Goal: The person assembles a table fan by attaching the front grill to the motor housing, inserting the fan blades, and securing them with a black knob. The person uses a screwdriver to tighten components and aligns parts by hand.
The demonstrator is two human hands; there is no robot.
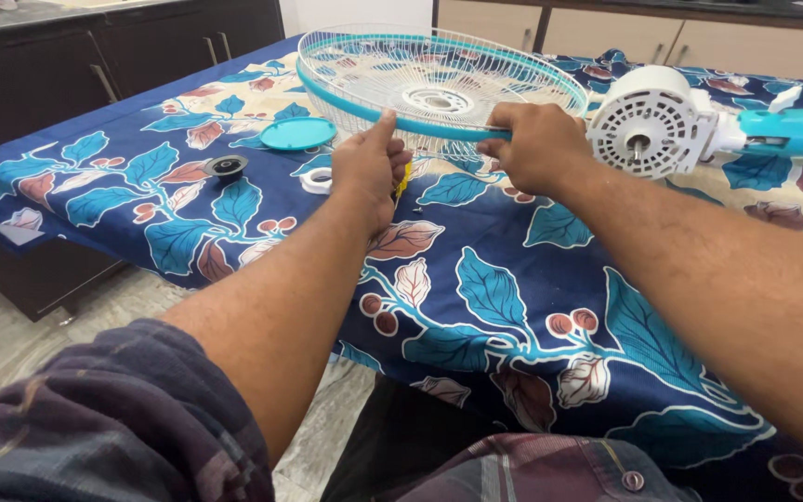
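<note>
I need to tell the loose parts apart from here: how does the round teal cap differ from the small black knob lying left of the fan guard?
The teal cap is a broad, flat, plain disc; the black knob is clearly smaller, dark, with a raised centre. The cap lies close to the fan guard rim, while the knob sits farther left and nearer the camera. Both are round, lie loose on the leaf-patterned cloth, and neither the left hand nor the right hand touches them.
</note>
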